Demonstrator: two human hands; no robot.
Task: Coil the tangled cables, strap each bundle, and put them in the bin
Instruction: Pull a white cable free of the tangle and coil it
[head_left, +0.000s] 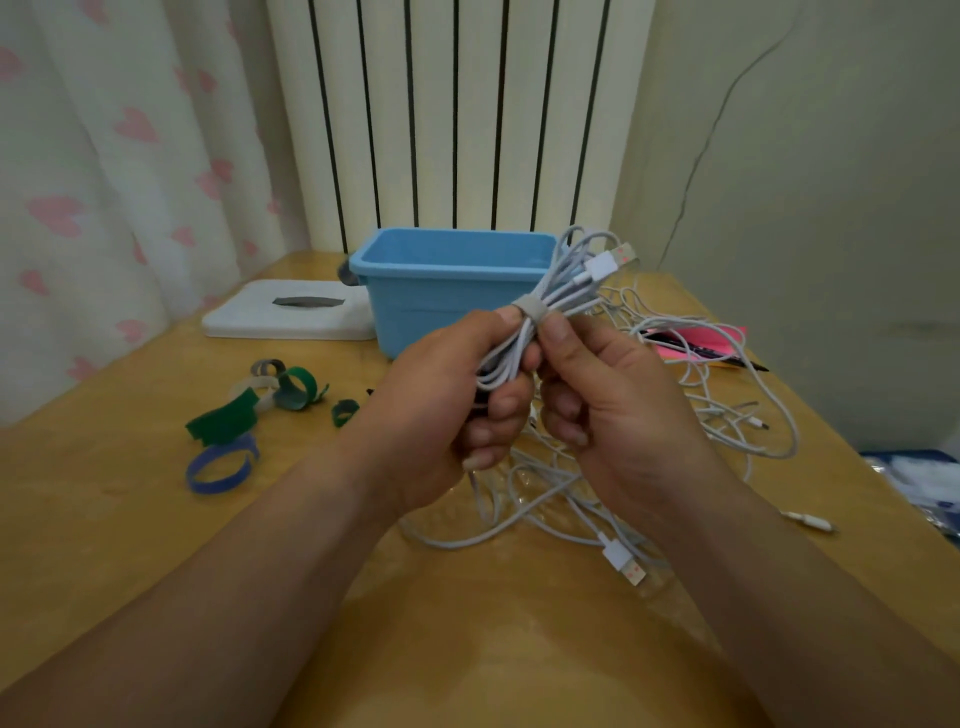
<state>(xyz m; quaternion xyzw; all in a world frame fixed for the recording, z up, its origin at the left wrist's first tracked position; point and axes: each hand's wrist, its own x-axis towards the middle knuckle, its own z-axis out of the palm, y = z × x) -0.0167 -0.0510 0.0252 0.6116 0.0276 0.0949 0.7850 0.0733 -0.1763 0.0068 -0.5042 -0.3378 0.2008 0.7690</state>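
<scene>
Over table (130, 545), left hand (441, 415), right hand (613, 395) grip grey-strapped white cable coil (565, 289).

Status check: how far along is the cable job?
Done: one coiled white cable bundle wears a grey fabric strap. In hand: the left hand and right hand hold it in front of the light blue plastic bin, not yet inside; no cable shows in the bin's visible part. Left: the tangle of loose white cables on the wooden table; spare green and blue straps lie nearby.
</scene>
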